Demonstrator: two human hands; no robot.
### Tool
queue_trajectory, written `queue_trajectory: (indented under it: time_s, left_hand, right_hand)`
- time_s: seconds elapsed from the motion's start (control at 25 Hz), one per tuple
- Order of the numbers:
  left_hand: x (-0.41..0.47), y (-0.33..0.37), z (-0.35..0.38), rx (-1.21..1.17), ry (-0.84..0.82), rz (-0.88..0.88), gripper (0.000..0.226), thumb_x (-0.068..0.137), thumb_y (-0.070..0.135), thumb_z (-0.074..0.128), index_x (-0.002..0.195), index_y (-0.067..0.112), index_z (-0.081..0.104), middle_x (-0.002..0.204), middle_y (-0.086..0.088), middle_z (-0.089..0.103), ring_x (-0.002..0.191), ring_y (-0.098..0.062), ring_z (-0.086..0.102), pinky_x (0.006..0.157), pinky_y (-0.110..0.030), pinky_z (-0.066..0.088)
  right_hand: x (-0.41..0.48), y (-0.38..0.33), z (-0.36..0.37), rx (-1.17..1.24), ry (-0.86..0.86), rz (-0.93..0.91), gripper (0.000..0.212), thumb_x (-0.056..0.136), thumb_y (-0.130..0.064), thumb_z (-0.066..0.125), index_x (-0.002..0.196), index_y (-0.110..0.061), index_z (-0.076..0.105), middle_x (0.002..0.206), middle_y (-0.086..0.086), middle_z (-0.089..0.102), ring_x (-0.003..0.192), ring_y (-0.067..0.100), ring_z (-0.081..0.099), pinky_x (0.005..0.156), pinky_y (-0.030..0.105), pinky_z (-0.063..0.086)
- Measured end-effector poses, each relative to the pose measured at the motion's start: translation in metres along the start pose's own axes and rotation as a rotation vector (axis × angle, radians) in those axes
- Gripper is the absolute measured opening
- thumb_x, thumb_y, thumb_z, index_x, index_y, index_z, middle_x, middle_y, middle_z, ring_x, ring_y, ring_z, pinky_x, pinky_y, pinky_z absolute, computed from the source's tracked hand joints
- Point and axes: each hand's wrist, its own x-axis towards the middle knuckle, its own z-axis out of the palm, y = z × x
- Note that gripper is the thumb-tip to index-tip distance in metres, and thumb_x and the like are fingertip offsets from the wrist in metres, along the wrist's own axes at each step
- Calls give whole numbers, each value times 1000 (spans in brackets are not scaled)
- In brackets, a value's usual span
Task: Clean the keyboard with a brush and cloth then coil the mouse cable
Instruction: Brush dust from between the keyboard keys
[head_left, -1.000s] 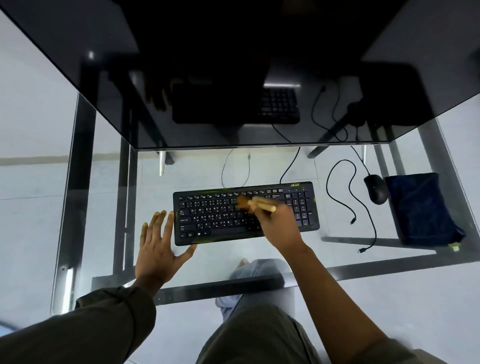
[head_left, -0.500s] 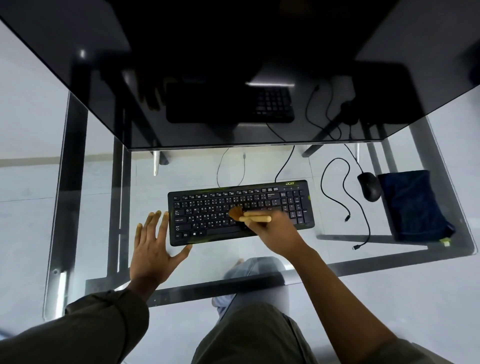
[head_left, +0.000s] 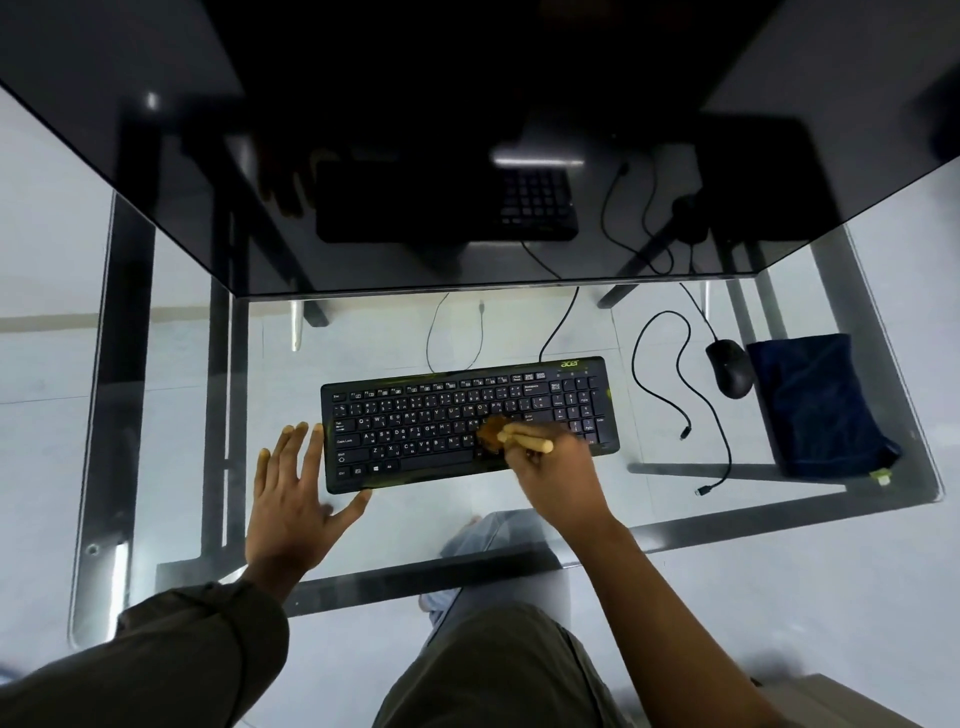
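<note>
— Head view first, biggest thing down: the glass tabletop carries everything, and the black keyboard lies square in the middle of it. What has changed?

— Nothing on the tabletop has shifted. Only the brush has moved: a second ago its bristles were on the upper key rows near the middle, and now they sit lower and further right, on the rows just left of the number pad. I judge the brushing pass is working across and down, with the left half of the keys possibly yet to do.

— And the later steps?

— Not begun. The dark blue cloth lies folded at the far right, untouched, and the mouse sits just beside it with its cable loose in open loops between mouse and keyboard.

— Where are the hands?

— The right hand is closed around the wooden handle, over the keyboard's lower right part, bristles pointing left onto the keys. The left hand lies flat with fingers spread, holding nothing, pressed against the keyboard's left end, the thumb at its near corner, seemingly steadying it.
</note>
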Motion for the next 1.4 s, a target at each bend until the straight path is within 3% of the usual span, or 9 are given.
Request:
queue_trajectory:
  time_s: [0.08,0.24,0.4,0.56,0.68,0.88,1.08,1.28,1.4]
  left_hand:
    - [0,0,-1,-2,-6,-2,99,79,75,44,152,10,27,156,-18,32,150,-32,21,121,-54,18]
    - [0,0,0,-2,-9,-3,100,79,76,44,152,10,26,156,-18,32,150,-31,21,122,-53,17]
    - [0,-2,0,7,-8,2,100,79,75,44,152,10,26,155,-18,32,150,-32,21,122,-53,18]
    - [-1,-1,0,11,-11,2,100,79,75,45,152,10,25,155,-18,32,149,-32,22,121,-54,19]
    - [0,-1,-1,10,-10,0,100,79,75,44,152,9,26,155,-18,33,149,-32,22,122,-53,18]
    - [0,-1,-1,8,-12,1,101,78,76,42,152,9,26,155,-19,32,150,-32,21,122,-52,16]
    - [-1,0,0,-3,-6,4,101,78,76,44,152,8,27,155,-19,33,149,-32,22,122,-53,17]
    - [0,0,0,-6,-2,2,102,77,75,45,152,8,28,155,-19,33,149,-32,22,122,-53,17]
    - [-1,0,0,-11,-2,4,101,77,75,45,152,8,28,155,-19,33,149,-32,22,122,-53,17]
  right_hand:
    - [-5,-10,4,0,-169,-47,21,87,-11,66,103,-19,78,99,-9,77,81,2,72,74,20,59]
    - [1,-4,-9,-28,126,72,16,83,-12,66,89,-20,78,80,-9,76,59,7,66,54,20,54]
    - [-7,-9,-9,56,-104,46,18,86,-9,66,93,-19,78,88,-14,76,73,3,70,67,22,58]
    - [-4,-1,-21,19,106,104,17,88,-10,66,92,-22,77,81,-15,73,69,2,68,64,17,55]
    - [-4,-1,-24,96,-129,94,18,89,-10,68,98,-22,78,93,-14,76,82,0,70,74,17,55]
    - [1,8,-38,17,102,185,14,90,-15,66,90,-26,75,78,-13,72,71,10,68,66,28,57]
    - [-3,3,-45,209,36,159,15,90,-10,70,99,-20,76,77,-25,72,70,-1,68,64,11,50]
    - [-8,11,-51,260,31,219,17,90,-6,69,104,-12,75,75,-17,74,52,17,65,51,14,47]
    - [-12,13,-49,41,57,170,9,90,-14,68,91,-16,76,72,-9,73,47,15,65,48,19,50]
